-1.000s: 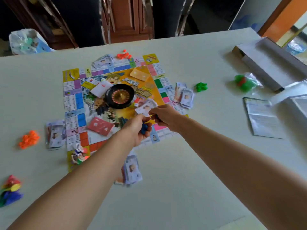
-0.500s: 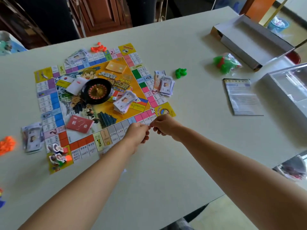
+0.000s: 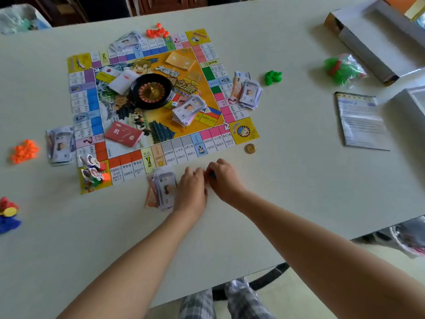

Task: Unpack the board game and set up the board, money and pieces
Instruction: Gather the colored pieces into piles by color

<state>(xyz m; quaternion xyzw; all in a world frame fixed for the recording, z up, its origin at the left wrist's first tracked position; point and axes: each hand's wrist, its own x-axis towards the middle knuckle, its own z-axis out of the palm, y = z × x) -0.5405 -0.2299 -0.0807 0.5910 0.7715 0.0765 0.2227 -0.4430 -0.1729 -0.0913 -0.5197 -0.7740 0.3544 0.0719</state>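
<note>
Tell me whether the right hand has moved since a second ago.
Yes: the right hand came off the colourful square game board, toward the person.

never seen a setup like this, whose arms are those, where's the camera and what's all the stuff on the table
No machine: these are a person's bare arms, filmed by one camera worn on the head, looking down. On the table lies a game board with a roulette wheel and cards on it. Money stacks, orange pieces, green pieces, a coin, a leaflet and the open box lie around it. The right hand seems to pinch a small blue bit; the left hand curls beside it, and whether it holds anything is hidden.
</note>
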